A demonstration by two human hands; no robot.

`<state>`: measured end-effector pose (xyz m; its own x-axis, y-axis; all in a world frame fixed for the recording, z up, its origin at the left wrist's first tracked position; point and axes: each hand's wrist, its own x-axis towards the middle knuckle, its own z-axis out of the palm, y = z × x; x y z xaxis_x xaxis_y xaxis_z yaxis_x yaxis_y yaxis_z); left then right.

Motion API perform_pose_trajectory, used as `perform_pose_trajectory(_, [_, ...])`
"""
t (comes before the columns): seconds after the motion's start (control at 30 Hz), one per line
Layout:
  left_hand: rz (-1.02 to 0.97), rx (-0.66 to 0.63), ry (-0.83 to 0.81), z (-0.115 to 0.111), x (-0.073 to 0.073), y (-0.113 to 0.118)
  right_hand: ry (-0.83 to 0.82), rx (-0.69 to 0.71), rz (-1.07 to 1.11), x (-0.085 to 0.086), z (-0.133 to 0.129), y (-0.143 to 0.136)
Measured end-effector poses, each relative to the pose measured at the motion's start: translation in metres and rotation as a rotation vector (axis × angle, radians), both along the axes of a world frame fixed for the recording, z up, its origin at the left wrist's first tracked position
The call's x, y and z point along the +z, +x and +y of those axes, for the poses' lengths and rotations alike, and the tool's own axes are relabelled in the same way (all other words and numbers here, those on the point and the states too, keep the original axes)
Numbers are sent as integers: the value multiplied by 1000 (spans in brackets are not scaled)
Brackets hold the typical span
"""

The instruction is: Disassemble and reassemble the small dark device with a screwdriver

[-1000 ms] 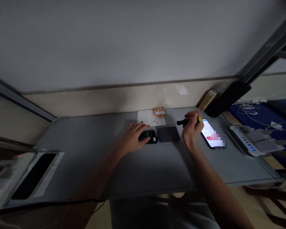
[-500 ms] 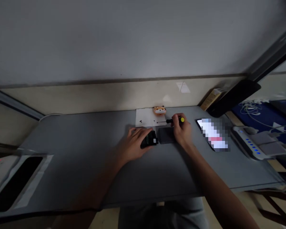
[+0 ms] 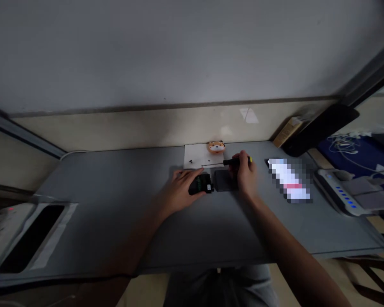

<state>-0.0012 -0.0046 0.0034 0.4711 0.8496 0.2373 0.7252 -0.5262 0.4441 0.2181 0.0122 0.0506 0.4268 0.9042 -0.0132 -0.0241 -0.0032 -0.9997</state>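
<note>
My left hand (image 3: 181, 190) grips a small black device (image 3: 199, 184) with green markings and a little white label, thumb and fingers on its two sides, against the table. In my right hand (image 3: 247, 175) is a screwdriver (image 3: 232, 161) with a black and yellow handle. Its thin shaft points left, the tip close to my left fingertips and above the near edge of a white sheet of paper (image 3: 196, 152). Tiny dark pieces, perhaps screws, lie on that sheet. A flat dark grey block (image 3: 223, 181) sits between the device and my right hand, which partly covers it.
An orange and white animal-face figure (image 3: 216, 147) stands at the paper's back edge. To the right are a lit phone (image 3: 288, 179), a power strip (image 3: 339, 194) with blue lights, a box (image 3: 287, 131) and a long black object (image 3: 321, 129). A dark phone-like slab (image 3: 32, 238) lies far left.
The screwdriver tip has shifted left along the paper's near edge, nearer to my left hand. My left thumb and forefinger have spread slightly, showing more of the device. The view has shifted a little.
</note>
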Motion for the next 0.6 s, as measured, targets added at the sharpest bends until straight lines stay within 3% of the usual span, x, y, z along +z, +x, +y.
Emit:
perform_pose_trajectory(0.23, [-17, 43, -42, 0, 5, 2, -92, -4, 8, -1, 7, 11])
perform_pose_trajectory(0.6, [-101, 69, -72, 2, 5, 3, -73, 31, -36, 2, 3, 9])
